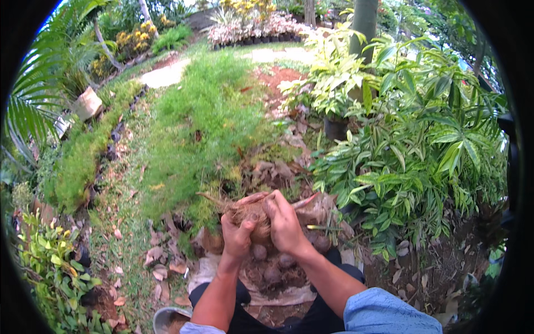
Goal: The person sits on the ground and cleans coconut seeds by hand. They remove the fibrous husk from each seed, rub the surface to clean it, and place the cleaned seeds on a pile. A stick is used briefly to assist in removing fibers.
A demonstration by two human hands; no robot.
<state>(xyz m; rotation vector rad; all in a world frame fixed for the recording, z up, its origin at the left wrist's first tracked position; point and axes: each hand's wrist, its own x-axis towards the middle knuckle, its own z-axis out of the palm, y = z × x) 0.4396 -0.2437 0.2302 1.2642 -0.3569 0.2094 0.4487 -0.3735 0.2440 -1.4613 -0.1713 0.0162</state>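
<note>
Between my two hands is a clump of brown coconut-like fibre, raised above the ground cloth. My left hand closes on its left side, thumb on top. On the right side my right hand grips it, fingers curled around. A thin root or stalk sticks out to the left and a reddish pointed tip to the right. Below the hands, several round brown balls lie with loose fibre on a pale cloth sack. A cut green-yellow stem lies right of my right hand.
Feathery green plants stand in front. Leafy variegated shrubs crowd the right, with a black pot among them. A metal basin sits at lower left near my leg. Dry leaves litter the grass.
</note>
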